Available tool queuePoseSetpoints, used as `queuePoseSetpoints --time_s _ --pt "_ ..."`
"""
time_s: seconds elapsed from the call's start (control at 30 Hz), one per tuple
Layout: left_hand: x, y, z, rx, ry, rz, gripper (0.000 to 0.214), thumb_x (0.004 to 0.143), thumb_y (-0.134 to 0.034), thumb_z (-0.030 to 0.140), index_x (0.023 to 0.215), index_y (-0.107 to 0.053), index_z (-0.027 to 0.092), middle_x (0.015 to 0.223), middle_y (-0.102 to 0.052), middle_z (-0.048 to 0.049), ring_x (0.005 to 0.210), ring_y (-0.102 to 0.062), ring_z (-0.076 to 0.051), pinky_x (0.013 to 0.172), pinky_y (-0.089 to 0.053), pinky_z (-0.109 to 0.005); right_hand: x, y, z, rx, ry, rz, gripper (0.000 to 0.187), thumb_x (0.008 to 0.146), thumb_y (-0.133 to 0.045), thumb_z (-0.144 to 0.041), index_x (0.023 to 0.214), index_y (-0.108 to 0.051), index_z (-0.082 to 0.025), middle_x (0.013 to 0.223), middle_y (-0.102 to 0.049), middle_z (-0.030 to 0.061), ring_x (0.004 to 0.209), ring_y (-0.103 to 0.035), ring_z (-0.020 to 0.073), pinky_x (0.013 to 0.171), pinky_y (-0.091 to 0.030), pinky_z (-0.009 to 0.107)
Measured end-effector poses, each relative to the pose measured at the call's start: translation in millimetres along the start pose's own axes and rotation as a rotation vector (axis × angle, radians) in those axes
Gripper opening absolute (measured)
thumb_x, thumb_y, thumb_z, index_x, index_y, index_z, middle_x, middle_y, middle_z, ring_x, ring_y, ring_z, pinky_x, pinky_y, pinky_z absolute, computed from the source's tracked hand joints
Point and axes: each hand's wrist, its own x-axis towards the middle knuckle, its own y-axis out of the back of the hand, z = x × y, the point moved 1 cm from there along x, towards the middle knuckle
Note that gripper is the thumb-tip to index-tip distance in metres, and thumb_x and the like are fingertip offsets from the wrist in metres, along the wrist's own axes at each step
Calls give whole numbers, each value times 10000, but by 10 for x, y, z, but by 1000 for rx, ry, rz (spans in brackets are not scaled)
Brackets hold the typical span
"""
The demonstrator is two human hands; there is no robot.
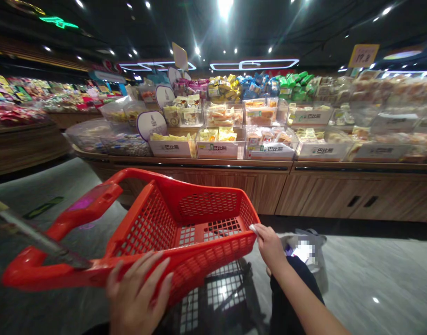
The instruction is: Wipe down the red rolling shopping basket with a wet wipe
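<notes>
A red plastic shopping cart (157,242) stands in front of me, its basket bare inside and its handle (81,209) toward the left. My left hand (140,288) is at the near side of the cart, fingers spread; whether it touches the red wall I cannot tell. At the near right corner of the basket, my right hand (269,244) is closed on a small white cloth (253,227), perhaps a tissue, which it holds against the rim. Most of that cloth is hidden by the fingers.
Beyond the cart runs a wooden display counter (269,188) with clear bins of packaged snacks (220,135). A pale plastic bag (318,260) is on the floor by my dark-clothed leg. A grey metal bar (42,237) crosses the cart's handle end. Another round display (21,144) stands far left.
</notes>
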Motion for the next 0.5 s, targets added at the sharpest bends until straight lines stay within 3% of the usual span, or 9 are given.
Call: queuePoseSetpoints --time_s 0.07,0.13,0.23,0.4,0.5 --pt "208 -300 265 36 -28 -127 334 801 -581 328 1112 -589 206 1109 -668 -82 1022 -602 -237 1084 -183 -530 -23 4 -36 3 0 -5 362 823 -442 -45 1059 -689 -165 1069 -688 68 906 -587 235 851 -498 399" --pt "359 -516 457 75 51 -272 314 852 -498 394 1059 -619 191 1083 -677 -97 994 -605 -253 1065 -147 -570 -70 14 -83 12 5 -7 356 820 -448 -49 1052 -690 -168 1059 -688 75 914 -595 238 857 -501 406" --pt "420 -673 587 92 159 -438 356 884 -419 424 756 -655 190 751 -693 -52 782 -613 -229 1008 -206 -584 -193 9 -224 40 23 10 382 807 -441 -36 1060 -685 -184 1050 -686 79 960 -600 245 882 -500 420" --pt "307 -669 500 98 150 -429 400 829 -488 524 646 -608 190 641 -638 -23 718 -582 -221 983 -228 -560 -417 -75 -558 145 179 -8 382 832 -457 -53 1141 -641 -180 1122 -654 92 1063 -573 240 937 -486 421" --pt "249 -636 394 85 116 -395 384 816 -520 524 619 -582 200 615 -620 2 691 -569 -201 986 -220 -545 -469 -76 -533 178 248 -17 403 850 -462 -69 1206 -603 -195 1171 -636 95 1079 -571 240 932 -494 431"
